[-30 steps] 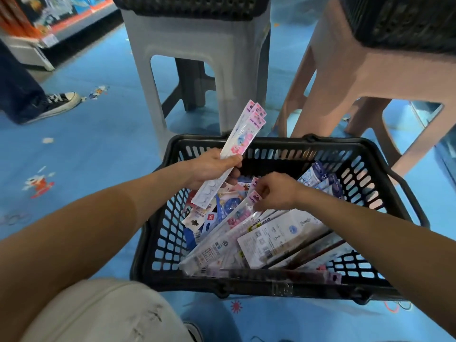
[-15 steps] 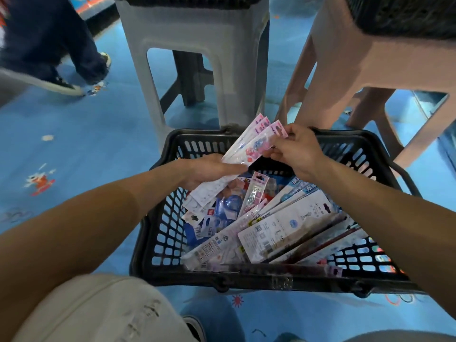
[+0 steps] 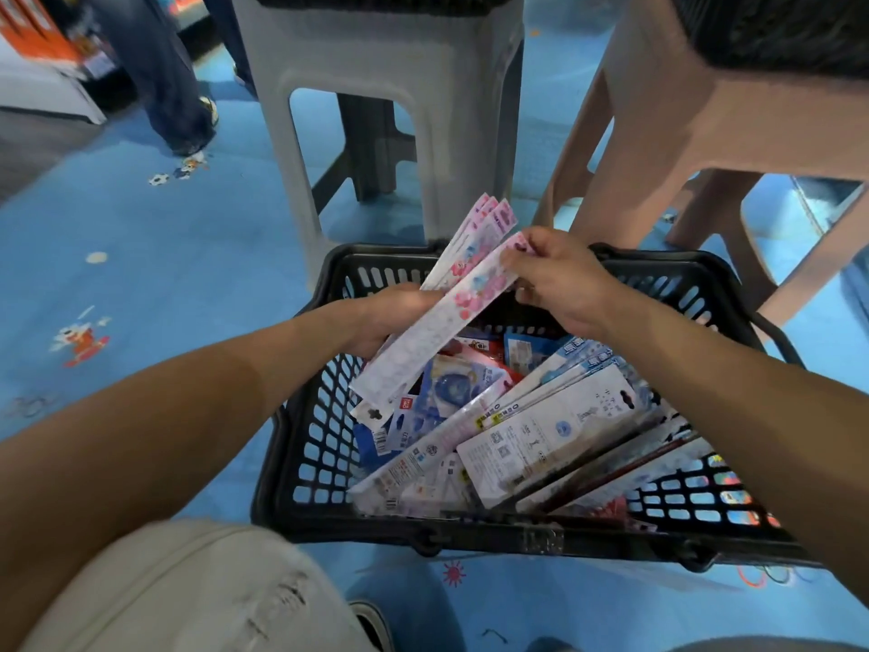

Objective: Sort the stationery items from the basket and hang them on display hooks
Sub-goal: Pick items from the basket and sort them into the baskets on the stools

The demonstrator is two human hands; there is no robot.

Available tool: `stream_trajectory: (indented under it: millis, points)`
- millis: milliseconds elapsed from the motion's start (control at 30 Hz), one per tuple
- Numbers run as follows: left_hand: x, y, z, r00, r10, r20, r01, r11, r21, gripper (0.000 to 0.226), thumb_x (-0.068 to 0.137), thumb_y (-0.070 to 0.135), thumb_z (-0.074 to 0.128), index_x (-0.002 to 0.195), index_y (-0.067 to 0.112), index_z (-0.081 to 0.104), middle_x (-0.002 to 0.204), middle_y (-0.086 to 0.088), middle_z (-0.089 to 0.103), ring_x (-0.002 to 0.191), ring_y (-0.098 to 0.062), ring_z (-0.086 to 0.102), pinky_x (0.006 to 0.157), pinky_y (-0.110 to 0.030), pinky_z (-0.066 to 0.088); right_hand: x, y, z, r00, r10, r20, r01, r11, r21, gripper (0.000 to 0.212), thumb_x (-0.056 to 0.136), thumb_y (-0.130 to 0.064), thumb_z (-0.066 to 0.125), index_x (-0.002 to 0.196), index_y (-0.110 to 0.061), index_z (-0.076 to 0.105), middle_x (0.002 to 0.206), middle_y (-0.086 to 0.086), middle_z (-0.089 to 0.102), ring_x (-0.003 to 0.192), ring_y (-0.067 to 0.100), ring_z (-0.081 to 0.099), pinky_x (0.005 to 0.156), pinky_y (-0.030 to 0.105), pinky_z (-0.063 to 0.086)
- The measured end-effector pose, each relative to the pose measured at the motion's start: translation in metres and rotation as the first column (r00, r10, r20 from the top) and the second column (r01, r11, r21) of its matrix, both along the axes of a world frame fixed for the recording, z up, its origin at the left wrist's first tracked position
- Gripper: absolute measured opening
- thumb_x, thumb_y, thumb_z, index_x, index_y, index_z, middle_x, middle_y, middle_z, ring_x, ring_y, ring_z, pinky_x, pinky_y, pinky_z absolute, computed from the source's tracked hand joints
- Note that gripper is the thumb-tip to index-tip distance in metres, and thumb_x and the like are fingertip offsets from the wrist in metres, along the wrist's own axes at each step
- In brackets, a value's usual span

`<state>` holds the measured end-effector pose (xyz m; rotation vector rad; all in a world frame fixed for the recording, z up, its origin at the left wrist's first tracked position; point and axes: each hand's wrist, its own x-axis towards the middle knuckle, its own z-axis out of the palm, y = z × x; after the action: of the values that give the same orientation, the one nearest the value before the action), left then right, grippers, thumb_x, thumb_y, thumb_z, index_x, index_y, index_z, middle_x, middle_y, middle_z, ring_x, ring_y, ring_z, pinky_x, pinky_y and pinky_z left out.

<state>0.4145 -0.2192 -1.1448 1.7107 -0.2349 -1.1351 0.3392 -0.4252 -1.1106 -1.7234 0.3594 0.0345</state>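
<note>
Blue floor (image 3: 155,275) carries a grey stool (image 3: 376,54) and, at its 6 o'clock, a black basket (image 3: 301,463) heaped with stationery packets (image 3: 541,440). Over the basket's 11 o'clock corner, the left hand (image 3: 390,312) grips a fan of pink flowered packs (image 3: 475,232). The right hand (image 3: 559,280) has its fingers pinching the top end of the front pack (image 3: 437,331).

The basket (image 3: 301,463) at centre is black moulded plastic with a dull sheen. The pink packets (image 3: 437,331) above it look glossy and film-wrapped. The grey stool (image 3: 423,87) and brownish-pink stool (image 3: 682,134) are smooth matt plastic. At lower left, the pale cloth trousers (image 3: 188,595) are frayed.
</note>
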Motion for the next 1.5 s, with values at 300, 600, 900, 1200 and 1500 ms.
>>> stream_trajectory:
  millis: [300,600,900,1200,1500]
  points:
    - [-0.007,-0.004,0.014,0.988,-0.156,0.003,0.155,0.985,0.076,0.026,0.1,0.024,0.067,0.117,0.008,0.056,0.078,-0.004,0.077,0.065,-0.015,0.075,0.057,-0.026,0.059,-0.002,-0.004,-0.026,0.942,-0.333,0.047,0.335,0.941,-0.05,0.008,0.099,-0.012,0.062,0.094,-0.007,0.066,0.09,0.011,0.07,0.083,0.023,0.07,0.085,0.042,0.062]
    - [0.005,0.007,0.0,0.989,-0.04,0.143,0.032,0.998,0.058,0.029,0.105,0.038,0.057,0.118,0.013,0.064,0.095,-0.007,0.079,0.088,-0.025,0.078,0.073,-0.035,0.062,-0.037,0.018,-0.045,0.771,0.308,-0.558,-0.631,0.248,-0.735,0.015,0.088,-0.038,0.067,0.082,-0.025,0.064,0.09,0.002,0.065,0.089,0.026,0.064,0.076,0.033,0.053]
    - [0.004,0.004,-0.006,0.985,-0.067,0.161,0.049,0.993,0.112,0.049,0.101,0.06,0.05,0.111,0.013,0.063,0.098,-0.007,0.074,0.092,-0.023,0.077,0.079,-0.037,0.06,-0.025,0.011,-0.033,0.947,0.263,-0.183,-0.32,0.727,-0.608,0.012,0.099,-0.019,0.063,0.088,-0.017,0.058,0.087,0.005,0.063,0.08,0.017,0.06,0.066,0.03,0.049]
    - [-0.001,-0.002,0.0,0.987,-0.092,0.131,0.076,0.99,0.12,0.077,0.091,0.076,0.046,0.126,0.01,0.06,0.116,-0.012,0.076,0.106,-0.031,0.074,0.104,-0.057,0.051,-0.011,0.002,-0.002,0.986,-0.131,0.104,0.15,0.967,-0.204,0.013,0.096,-0.012,0.064,0.086,-0.014,0.055,0.089,0.016,0.071,0.066,0.02,0.062,0.047,0.028,0.045]
    - [-0.013,-0.011,0.012,0.955,-0.271,0.118,0.272,0.962,0.013,0.045,0.083,0.05,0.077,0.108,0.018,0.058,0.077,-0.005,0.073,0.066,-0.018,0.07,0.065,-0.028,0.058,0.002,0.001,0.006,0.87,-0.486,-0.087,0.492,0.869,0.062,0.016,0.097,-0.001,0.051,0.096,-0.003,0.066,0.081,0.008,0.068,0.047,0.012,0.057,0.046,0.021,0.051]
